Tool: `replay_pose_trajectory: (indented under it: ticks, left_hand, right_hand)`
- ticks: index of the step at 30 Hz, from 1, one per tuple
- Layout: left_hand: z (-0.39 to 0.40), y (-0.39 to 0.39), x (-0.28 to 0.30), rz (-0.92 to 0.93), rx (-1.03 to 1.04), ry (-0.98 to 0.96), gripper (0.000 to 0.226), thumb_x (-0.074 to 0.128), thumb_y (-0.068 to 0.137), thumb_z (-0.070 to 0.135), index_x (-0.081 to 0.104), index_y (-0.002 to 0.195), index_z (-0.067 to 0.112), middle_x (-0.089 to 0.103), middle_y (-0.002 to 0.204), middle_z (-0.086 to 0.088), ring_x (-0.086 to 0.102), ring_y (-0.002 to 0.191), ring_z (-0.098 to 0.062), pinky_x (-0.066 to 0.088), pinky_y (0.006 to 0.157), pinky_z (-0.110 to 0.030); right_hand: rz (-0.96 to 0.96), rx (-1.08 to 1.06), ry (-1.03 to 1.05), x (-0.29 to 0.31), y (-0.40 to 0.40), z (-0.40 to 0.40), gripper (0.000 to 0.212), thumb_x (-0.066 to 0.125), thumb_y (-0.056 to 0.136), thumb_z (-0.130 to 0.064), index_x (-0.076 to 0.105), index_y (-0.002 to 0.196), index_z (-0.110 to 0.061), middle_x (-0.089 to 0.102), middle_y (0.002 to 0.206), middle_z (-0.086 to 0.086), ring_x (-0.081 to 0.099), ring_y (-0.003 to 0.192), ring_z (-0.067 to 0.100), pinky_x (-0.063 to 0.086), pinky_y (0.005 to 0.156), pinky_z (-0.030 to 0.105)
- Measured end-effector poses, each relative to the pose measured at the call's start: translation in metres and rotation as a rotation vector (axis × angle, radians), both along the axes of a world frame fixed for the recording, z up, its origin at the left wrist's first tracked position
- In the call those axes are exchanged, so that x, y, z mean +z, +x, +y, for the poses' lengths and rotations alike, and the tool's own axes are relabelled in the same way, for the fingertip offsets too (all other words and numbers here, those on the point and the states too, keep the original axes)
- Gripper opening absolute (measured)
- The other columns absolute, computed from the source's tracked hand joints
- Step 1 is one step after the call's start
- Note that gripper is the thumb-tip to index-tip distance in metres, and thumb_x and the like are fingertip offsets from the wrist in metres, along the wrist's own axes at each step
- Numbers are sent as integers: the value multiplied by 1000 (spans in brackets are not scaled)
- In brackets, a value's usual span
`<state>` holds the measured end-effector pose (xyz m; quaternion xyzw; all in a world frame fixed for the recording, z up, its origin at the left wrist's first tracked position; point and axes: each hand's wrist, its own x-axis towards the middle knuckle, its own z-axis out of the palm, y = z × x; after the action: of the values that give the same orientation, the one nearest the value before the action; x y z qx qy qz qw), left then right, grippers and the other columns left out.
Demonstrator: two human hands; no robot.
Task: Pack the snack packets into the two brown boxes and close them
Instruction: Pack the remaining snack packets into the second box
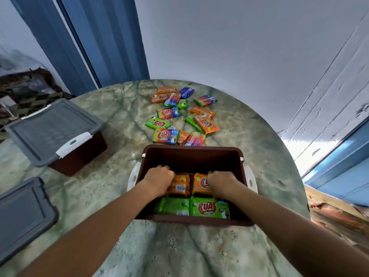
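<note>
An open brown box point(191, 152) sits in front of me on the marble table. Two green packets point(209, 208) lie side by side at its near end. Behind them, my left hand point(159, 179) grips one orange packet point(180, 185) and my right hand point(221, 184) grips another orange packet point(200, 183), both low inside the box. Beyond the box, several loose snack packets point(179, 114) in orange, green, blue and rainbow wrappers are scattered on the table. A second brown box point(79, 154) stands at the left with a grey lid point(52, 128) closed on it.
A loose grey lid point(22, 214) lies at the near left edge of the round table point(119, 196). White latch handles point(132, 176) stick out from both sides of the open box. A wall and blue door frames stand behind the table.
</note>
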<state>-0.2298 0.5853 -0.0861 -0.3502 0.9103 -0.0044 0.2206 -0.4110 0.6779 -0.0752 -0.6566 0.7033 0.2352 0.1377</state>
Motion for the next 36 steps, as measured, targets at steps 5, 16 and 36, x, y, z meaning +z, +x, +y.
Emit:
replay_pose_trajectory:
  ticks: [5, 16, 36]
  left_hand:
    - [5, 23, 30, 533, -70, -108, 45, 51, 82, 47, 67, 110, 15, 66, 102, -4, 63, 96, -26, 52, 78, -39]
    - [-12, 57, 3, 1248, 1315, 579, 43, 45, 92, 45, 71, 88, 12, 71, 87, -14, 67, 83, -30, 51, 86, -44]
    - [-106, -9, 40, 1041, 759, 117, 18, 67, 82, 11, 57, 90, 24, 58, 77, 1, 53, 60, -8, 46, 63, -29]
  right_hand:
    - [-164, 38, -560, 23, -14, 17, 46, 55, 86, -31, 56, 127, -10, 59, 119, 9, 54, 111, 30, 50, 86, 40]
    - [-987, -962, -713, -8, -66, 31, 54, 42, 95, -49, 50, 67, -4, 56, 64, 13, 56, 66, 31, 43, 63, 42]
    - [-756, 95, -539, 48, -154, -144, 19, 63, 89, -16, 66, 107, -18, 64, 90, -2, 60, 78, 15, 52, 76, 39]
